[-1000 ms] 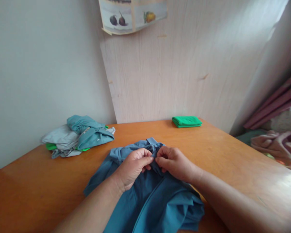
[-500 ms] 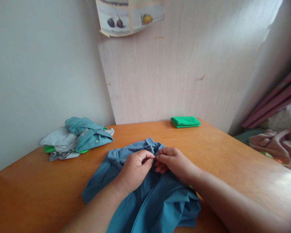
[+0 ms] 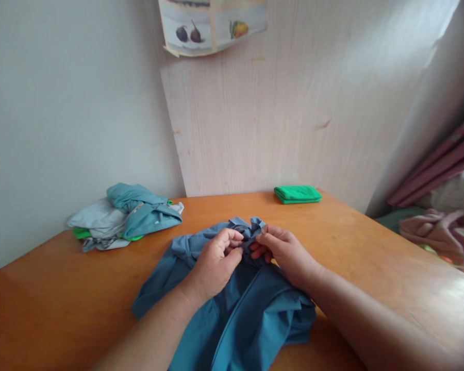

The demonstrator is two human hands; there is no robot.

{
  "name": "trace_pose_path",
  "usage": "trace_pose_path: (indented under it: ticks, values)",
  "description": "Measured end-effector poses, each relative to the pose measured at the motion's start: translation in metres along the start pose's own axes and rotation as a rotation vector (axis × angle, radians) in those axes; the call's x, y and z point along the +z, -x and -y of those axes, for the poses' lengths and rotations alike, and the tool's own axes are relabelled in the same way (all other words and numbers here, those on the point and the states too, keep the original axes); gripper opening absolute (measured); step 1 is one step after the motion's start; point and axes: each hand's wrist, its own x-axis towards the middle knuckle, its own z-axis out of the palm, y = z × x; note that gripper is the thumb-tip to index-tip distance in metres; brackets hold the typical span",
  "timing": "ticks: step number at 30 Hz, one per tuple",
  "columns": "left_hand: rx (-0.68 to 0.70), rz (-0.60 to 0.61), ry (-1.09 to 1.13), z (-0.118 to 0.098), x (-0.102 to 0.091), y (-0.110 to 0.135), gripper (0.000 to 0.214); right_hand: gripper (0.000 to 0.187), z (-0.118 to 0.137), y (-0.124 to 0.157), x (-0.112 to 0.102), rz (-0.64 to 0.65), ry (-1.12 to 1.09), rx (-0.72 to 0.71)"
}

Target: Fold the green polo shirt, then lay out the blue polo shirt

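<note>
A blue shirt (image 3: 232,309) lies spread on the table, its front seam running toward me and its collar end bunched up at the far side. My left hand (image 3: 218,260) is over the left of the collar area, thumb and forefinger slightly apart, with no cloth visible between them. Opposite it, my right hand (image 3: 284,252) pinches the bunched cloth beside the collar between thumb and forefinger. Its other fingers curl underneath. Whatever small part lies right at the fingertips is too dark to make out.
On the wooden table (image 3: 351,257), a loose pile of clothes (image 3: 143,214) lies at the back left. A folded green cloth (image 3: 297,194) rests near the back edge. Behind stands a pale wood panel (image 3: 247,129); more fabric (image 3: 441,232) is off to the right.
My hands have drawn slightly apart at the fingertips. The left thumb and forefinger have parted, and the collar cloth by my right hand is more gathered and turned up. The view has shifted slightly.
</note>
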Motion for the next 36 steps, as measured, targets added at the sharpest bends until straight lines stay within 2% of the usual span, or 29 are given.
trace_pose_path:
  ticks: [4, 9, 14, 16, 19, 23, 26, 31, 36]
  values:
    - [-0.067, 0.036, 0.052, -0.002, -0.002, 0.0, 0.023, 0.023, -0.003, 0.0, 0.001, 0.054, 0.029, -0.07]
    - [-0.081, 0.064, 0.044, -0.006, -0.002, 0.0, 0.027, 0.023, -0.005, 0.002, 0.001, 0.113, 0.063, -0.131]
    - [-0.097, -0.147, 0.084, -0.002, -0.005, -0.003, 0.025, 0.017, -0.001, 0.001, -0.003, -0.008, 0.005, -0.084]
    - [-0.067, -0.215, 0.034, 0.004, -0.008, -0.005, 0.023, 0.015, 0.0, -0.001, -0.006, -0.065, -0.013, -0.07]
    - [0.014, -0.259, -0.109, 0.013, -0.012, -0.009, 0.024, 0.015, 0.0, -0.003, -0.01, -0.083, -0.039, -0.065]
    - [0.127, -0.206, -0.402, 0.022, -0.015, -0.01, 0.039, 0.014, 0.0, -0.002, -0.011, -0.014, -0.124, -0.07]
    - [0.123, -0.141, -0.521, 0.026, -0.017, -0.012, 0.029, 0.014, 0.001, -0.003, -0.014, 0.0, -0.154, -0.088]
    - [-0.053, -0.166, -0.263, 0.026, -0.027, -0.016, 0.02, 0.013, 0.0, -0.011, -0.022, -0.22, -0.165, -0.067]
    - [-0.108, -0.279, -0.1, 0.027, -0.035, -0.019, 0.019, 0.024, -0.002, -0.016, -0.027, -0.226, -0.102, -0.049]
